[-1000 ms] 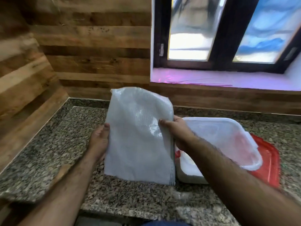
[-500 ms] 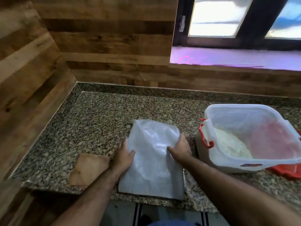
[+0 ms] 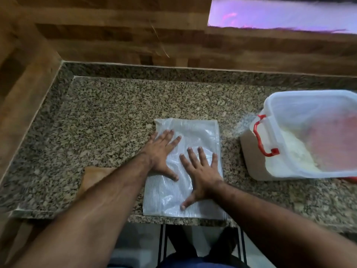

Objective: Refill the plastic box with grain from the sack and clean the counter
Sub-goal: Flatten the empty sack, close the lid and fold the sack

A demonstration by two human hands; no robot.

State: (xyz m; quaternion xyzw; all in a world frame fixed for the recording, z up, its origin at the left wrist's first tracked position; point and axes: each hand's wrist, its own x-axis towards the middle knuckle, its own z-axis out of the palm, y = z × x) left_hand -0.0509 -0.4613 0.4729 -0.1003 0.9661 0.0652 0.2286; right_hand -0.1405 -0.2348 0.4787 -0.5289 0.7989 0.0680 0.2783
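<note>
The white woven sack (image 3: 201, 132) lies flat and folded on the speckled granite counter (image 3: 108, 117), near its front edge. My left hand (image 3: 162, 153) rests palm down on the sack's left half, fingers spread. My right hand (image 3: 201, 175) presses flat on its lower right part, fingers apart. At the right stands the translucent plastic box (image 3: 309, 105) with a red clip handle (image 3: 260, 138); white grain (image 3: 289, 151) lies inside it. The box has no lid on.
A brown cloth (image 3: 94, 176) lies on the counter under my left forearm. A red lid (image 3: 351, 179) peeks out beneath the box. Wood-panelled walls (image 3: 116, 35) close the left and back sides; a window sill (image 3: 280, 14) is at top right.
The sack went from being held upright in both hands to lying flat on the counter. Both hands have let go of its edges and now press on it with spread fingers.
</note>
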